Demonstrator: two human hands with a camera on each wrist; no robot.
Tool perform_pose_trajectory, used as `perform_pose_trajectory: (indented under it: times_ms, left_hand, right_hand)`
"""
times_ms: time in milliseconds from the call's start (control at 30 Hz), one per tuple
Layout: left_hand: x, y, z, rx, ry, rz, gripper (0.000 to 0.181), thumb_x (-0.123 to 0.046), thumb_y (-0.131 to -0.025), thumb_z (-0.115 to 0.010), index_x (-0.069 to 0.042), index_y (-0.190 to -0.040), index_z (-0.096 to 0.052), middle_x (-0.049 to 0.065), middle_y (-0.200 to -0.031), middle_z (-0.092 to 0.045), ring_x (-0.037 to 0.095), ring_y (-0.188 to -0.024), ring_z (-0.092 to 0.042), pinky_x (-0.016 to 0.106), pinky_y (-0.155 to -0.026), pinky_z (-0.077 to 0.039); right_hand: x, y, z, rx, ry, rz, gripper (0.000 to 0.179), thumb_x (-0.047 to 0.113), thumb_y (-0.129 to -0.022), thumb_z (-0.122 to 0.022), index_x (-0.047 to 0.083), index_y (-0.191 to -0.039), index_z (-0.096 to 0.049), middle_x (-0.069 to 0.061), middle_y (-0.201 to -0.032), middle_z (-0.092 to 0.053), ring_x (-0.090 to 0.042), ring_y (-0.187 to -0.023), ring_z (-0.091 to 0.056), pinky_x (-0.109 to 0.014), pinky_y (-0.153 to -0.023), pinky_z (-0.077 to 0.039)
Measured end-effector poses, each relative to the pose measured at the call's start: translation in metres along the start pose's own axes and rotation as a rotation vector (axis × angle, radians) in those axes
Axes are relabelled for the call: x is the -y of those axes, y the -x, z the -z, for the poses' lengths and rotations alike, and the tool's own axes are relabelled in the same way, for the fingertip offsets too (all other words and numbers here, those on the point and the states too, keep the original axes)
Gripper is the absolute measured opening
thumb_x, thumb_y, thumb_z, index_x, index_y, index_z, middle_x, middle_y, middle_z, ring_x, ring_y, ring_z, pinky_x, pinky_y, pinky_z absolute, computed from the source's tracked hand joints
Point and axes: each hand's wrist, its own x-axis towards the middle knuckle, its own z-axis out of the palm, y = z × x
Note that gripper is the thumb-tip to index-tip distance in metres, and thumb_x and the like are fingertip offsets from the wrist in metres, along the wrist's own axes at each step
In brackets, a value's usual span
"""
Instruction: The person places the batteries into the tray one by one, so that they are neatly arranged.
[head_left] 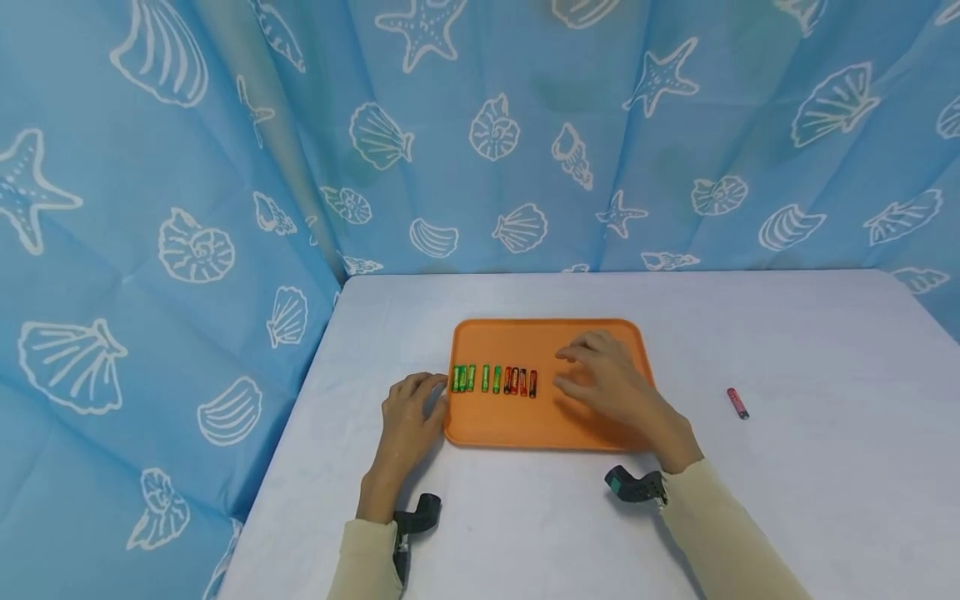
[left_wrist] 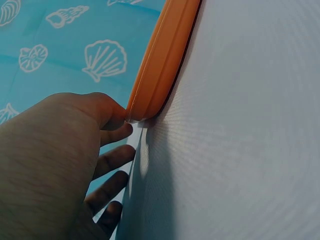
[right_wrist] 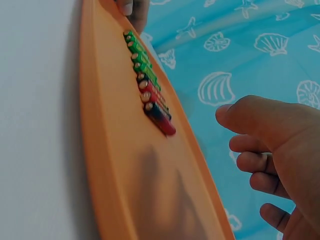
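An orange tray (head_left: 555, 427) lies on the table, bearing a row of green batteries (head_left: 485, 378) at its left and red-and-black batteries (head_left: 523, 382) beside them. My left hand (head_left: 411, 417) holds the tray's left rim; in the left wrist view the thumb (left_wrist: 112, 111) meets the rim, while the other fingers spread loosely below. Over the tray's right half hovers my right hand (head_left: 611, 383), its fingers apart and slightly bent with nothing between them. The right wrist view shows this hand (right_wrist: 280, 150) clear of the row, its shadow falling on the tray.
A single red battery (head_left: 738, 403) lies on the white tablecloth (head_left: 825, 467), right of the tray. Blue curtains (head_left: 465, 167) with white shell prints hang behind the table and along its left side. Black wrist cameras (head_left: 636, 485) stick out from both wrists.
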Motion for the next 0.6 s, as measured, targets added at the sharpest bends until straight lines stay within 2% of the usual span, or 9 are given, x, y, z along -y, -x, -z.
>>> perform_pose_trajectory:
  times_ms: [100,233,600]
  left_hand:
    - [0.001,0.0,0.0,0.002,-0.006,-0.003,0.033,-0.024,-0.101,-0.058,-0.014,-0.132,-0.064,0.01,-0.136,-0.054,0.035,-0.132,-0.04,0.056,-0.107,-0.027]
    - [0.0,-0.002,0.0,-0.014,-0.011,-0.015,0.032,-0.024,-0.101,-0.058,-0.014,-0.131,-0.064,0.01,-0.136,-0.054,0.035,-0.131,-0.04,0.057,-0.106,-0.027]
    - [0.003,0.001,-0.003,-0.02,-0.002,-0.033,0.032,-0.024,-0.1,-0.059,-0.013,-0.13,-0.065,0.011,-0.134,-0.055,0.037,-0.13,-0.041,0.059,-0.105,-0.028]
  right_hand:
    - [-0.006,0.009,0.005,-0.009,0.015,-0.01,0.037,0.023,-0.086,-0.081,0.004,-0.115,-0.071,-0.008,-0.108,-0.059,-0.028,-0.104,-0.049,-0.05,-0.091,-0.037]
    - [-0.016,0.021,0.015,-0.042,0.039,-0.013,0.035,0.019,-0.084,-0.082,0.004,-0.114,-0.071,-0.008,-0.108,-0.058,-0.029,-0.105,-0.049,-0.052,-0.088,-0.032]
    - [-0.042,0.059,0.038,-0.09,0.054,-0.085,0.032,0.017,-0.083,-0.082,0.003,-0.111,-0.072,-0.007,-0.103,-0.058,-0.029,-0.104,-0.045,-0.05,-0.084,-0.029]
